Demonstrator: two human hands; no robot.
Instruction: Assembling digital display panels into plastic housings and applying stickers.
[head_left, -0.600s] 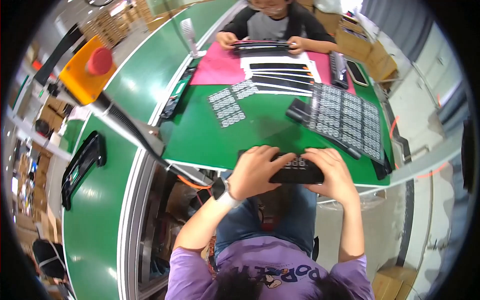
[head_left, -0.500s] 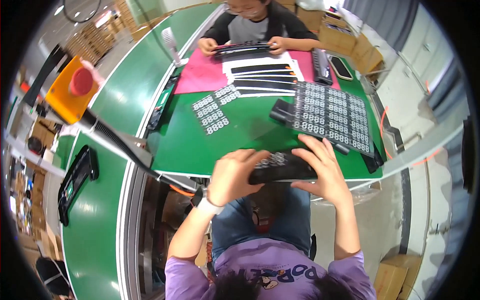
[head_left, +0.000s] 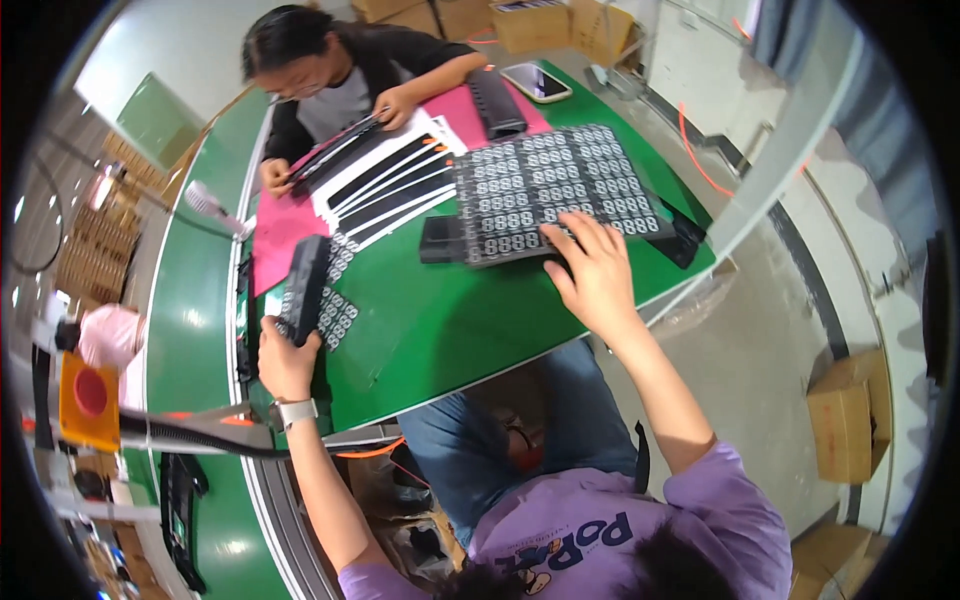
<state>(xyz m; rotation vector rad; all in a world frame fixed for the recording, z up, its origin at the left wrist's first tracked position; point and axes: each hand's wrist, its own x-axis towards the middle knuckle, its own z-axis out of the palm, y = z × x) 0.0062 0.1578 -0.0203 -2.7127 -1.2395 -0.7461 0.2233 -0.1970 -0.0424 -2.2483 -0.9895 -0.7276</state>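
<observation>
Well, my left hand (head_left: pixel 287 366) is clasping the black casing (head_left: pixel 309 280); my unclenched right hand (head_left: pixel 598 278) is perhaps steadying the digit sheet (head_left: pixel 545 178).

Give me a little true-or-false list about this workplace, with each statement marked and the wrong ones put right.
1. The person's left hand holds a long black casing. True.
2. The person's right hand lies in the lap. False: the right hand's fingers are at the near edge of the large digit-patterned sheet.
3. A white wristband circles the right wrist. False: the wristband is on the left wrist.
4. The co-worker opposite holds a dark strip with both hands. True.
5. The orange box carries a red button. True.
</observation>
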